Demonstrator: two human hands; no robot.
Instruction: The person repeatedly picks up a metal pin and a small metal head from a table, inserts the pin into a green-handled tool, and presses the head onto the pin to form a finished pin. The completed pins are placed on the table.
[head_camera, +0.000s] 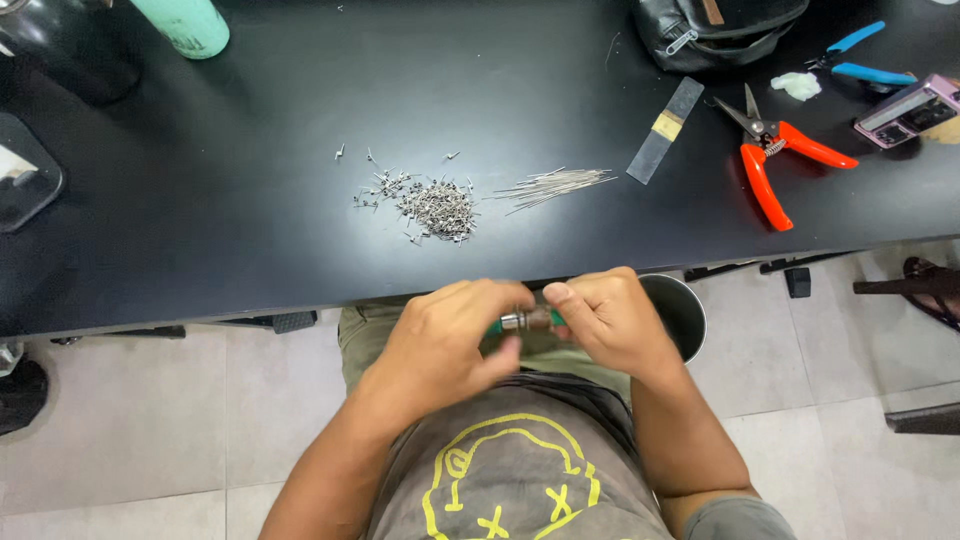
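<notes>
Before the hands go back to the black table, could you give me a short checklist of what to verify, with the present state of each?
1. Small metal tool gripped by both left hand and right hand: ok.
2. Tool tip visible: cannot tell, fingers cover it.
3. Pile of small metal pieces gathered on the table: ok, a few strays.
4. Bundle of thin wires lying together: ok.
5. Red-handled snips away from the table edge: ok.

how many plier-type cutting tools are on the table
2. The orange-handled snips lie at the right of the black table; the blue-handled pliers lie at the far right corner, beyond them. Others may lie out of frame.
</notes>
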